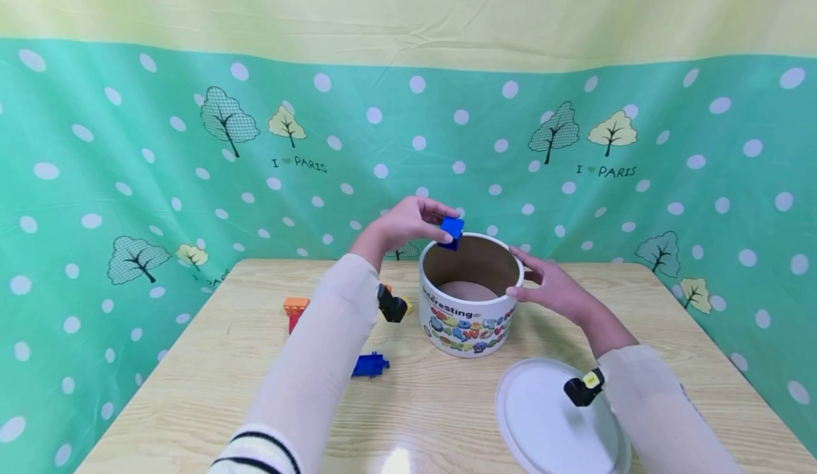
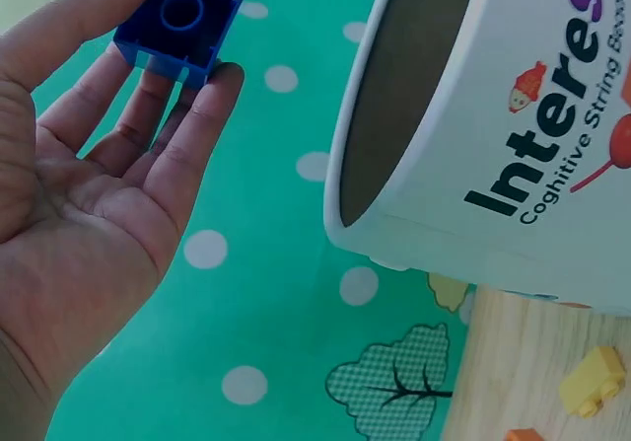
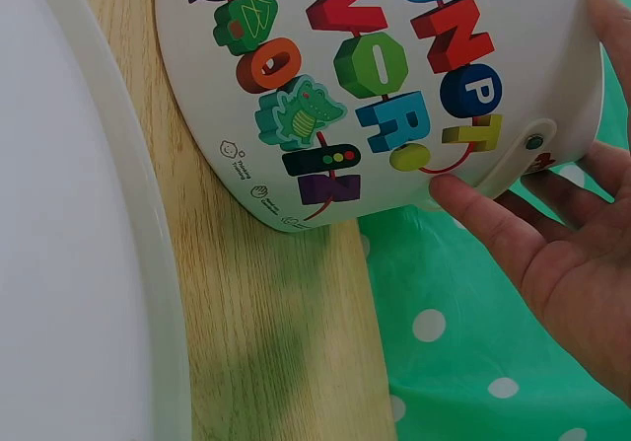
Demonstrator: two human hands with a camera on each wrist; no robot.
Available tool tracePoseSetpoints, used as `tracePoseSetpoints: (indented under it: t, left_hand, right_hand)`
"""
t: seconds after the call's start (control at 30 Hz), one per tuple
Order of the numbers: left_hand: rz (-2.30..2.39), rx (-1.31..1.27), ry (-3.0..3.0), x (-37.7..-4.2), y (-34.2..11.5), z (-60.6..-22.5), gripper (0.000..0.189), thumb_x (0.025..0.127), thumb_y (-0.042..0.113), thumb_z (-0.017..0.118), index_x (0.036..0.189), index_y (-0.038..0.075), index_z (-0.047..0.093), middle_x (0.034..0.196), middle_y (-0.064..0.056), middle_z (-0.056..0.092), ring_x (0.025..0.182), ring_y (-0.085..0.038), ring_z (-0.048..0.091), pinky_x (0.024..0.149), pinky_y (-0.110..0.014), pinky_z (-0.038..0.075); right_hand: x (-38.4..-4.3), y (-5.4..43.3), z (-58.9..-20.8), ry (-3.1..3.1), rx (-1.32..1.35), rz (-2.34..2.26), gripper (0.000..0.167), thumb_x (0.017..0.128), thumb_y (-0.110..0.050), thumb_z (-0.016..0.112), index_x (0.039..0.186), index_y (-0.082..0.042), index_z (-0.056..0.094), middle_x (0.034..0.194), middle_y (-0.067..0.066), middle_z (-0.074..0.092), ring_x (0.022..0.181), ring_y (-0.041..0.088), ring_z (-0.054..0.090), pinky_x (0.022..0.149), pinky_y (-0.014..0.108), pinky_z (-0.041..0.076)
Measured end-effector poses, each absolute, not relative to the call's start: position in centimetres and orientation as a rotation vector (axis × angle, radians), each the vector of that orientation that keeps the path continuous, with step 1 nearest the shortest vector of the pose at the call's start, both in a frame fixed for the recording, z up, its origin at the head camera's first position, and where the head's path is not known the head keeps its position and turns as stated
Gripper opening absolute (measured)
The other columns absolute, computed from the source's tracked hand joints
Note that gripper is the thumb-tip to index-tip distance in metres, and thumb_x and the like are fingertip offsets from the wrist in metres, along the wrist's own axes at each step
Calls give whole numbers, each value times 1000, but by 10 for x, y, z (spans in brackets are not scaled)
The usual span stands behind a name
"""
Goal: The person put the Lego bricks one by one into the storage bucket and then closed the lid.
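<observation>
My left hand pinches a blue toy building block between thumb and fingers, just above the left rim of a white bucket. In the left wrist view the hollow underside of the block shows, with a round tube in it. Printed with "Interesting" and colourful letter beads, the bucket stands upright and lidless on the table; part of its inner floor shows. My right hand holds the bucket's right side, thumb in front and fingers farther back, beside the side strap handle.
The round white lid lies on the wooden table in front of the bucket, partly under my right forearm. Left of the bucket are a blue toy piece, an orange block and a yellow block. A green dotted curtain hangs behind.
</observation>
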State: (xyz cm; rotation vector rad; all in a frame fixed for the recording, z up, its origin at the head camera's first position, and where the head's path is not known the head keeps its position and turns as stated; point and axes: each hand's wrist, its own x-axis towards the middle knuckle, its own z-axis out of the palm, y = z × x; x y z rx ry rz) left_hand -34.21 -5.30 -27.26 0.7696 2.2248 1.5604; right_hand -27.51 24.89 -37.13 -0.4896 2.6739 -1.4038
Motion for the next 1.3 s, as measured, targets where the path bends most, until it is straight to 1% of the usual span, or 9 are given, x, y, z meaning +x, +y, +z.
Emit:
tracePoseSetpoints:
  t: [0.2, 0.37, 0.5, 0.73, 0.83, 0.9, 1.07, 1.2, 1.3]
  left_hand:
    - [1519, 671, 2290, -352, -46, -277, 48, 81, 8, 79, 127, 9, 65, 117, -7, 67, 107, -22, 63, 94, -33, 51]
    - [1565, 636, 2273, -356, -41, -288, 49, 79, 7, 81, 125, 7, 66, 115, -7, 69, 105, -22, 65, 93, -33, 52]
    - [1645, 588, 2223, -358, -39, -299, 49, 78, 4, 81, 125, 5, 66, 116, -7, 69, 105, -21, 65, 92, -30, 52]
    - [1731, 542, 2202, -359, -37, -311, 43, 80, 5, 80, 121, 8, 69, 120, -3, 68, 111, -18, 62, 97, -33, 49]
    - [1745, 533, 2209, -358, -38, -312, 41, 80, 8, 80, 120, 10, 69, 118, -1, 68, 110, -17, 63, 99, -34, 48]
    - [1766, 526, 2194, -357, -38, -311, 41, 81, 7, 79, 120, 9, 68, 117, -1, 68, 108, -18, 64, 97, -34, 49]
    - [1793, 565, 2163, -355, -41, -310, 40, 81, 4, 78, 120, 5, 67, 117, -7, 67, 104, -21, 65, 88, -31, 54]
    - [1747, 641, 2211, -352, -48, -309, 40, 81, 4, 79, 119, 4, 66, 122, -17, 64, 103, -23, 65, 87, -32, 55]
    - [1711, 687, 2271, -349, -54, -310, 40, 80, 6, 80, 118, 5, 67, 123, -20, 62, 103, -23, 64, 87, -32, 54]
  right_hand:
    - [-275, 249, -371, 2671, -503, -1407, 94, 85, -41, 75, 157, -18, 20, 158, 17, 24, 137, 47, 31, 98, 60, 43]
    - [-275, 249, -371, 2680, -513, -1396, 93, 86, -40, 74, 157, -17, 19, 158, 18, 24, 136, 47, 32, 99, 60, 42]
    - [-274, 248, -370, 2689, -492, -1383, 94, 84, -43, 75, 157, -19, 20, 158, 17, 25, 137, 46, 32, 99, 59, 42]
    - [-273, 248, -371, 2694, -476, -1376, 95, 84, -44, 75, 157, -18, 19, 158, 18, 24, 137, 47, 32, 99, 60, 42]
    - [-273, 247, -370, 2695, -486, -1375, 95, 84, -44, 75, 157, -19, 19, 158, 17, 24, 137, 47, 33, 99, 60, 41]
    - [-274, 247, -370, 2692, -497, -1377, 95, 84, -42, 75, 157, -18, 19, 158, 17, 24, 136, 47, 33, 100, 60, 41]
    - [-274, 248, -370, 2688, -509, -1378, 94, 85, -42, 75, 157, -19, 19, 159, 17, 23, 136, 46, 33, 100, 60, 41]
    - [-273, 248, -370, 2693, -512, -1370, 94, 86, -42, 74, 157, -17, 19, 158, 18, 22, 136, 47, 33, 100, 59, 41]
    - [-273, 248, -370, 2696, -517, -1367, 94, 86, -40, 74, 157, -15, 18, 158, 20, 23, 136, 48, 32, 100, 59, 41]
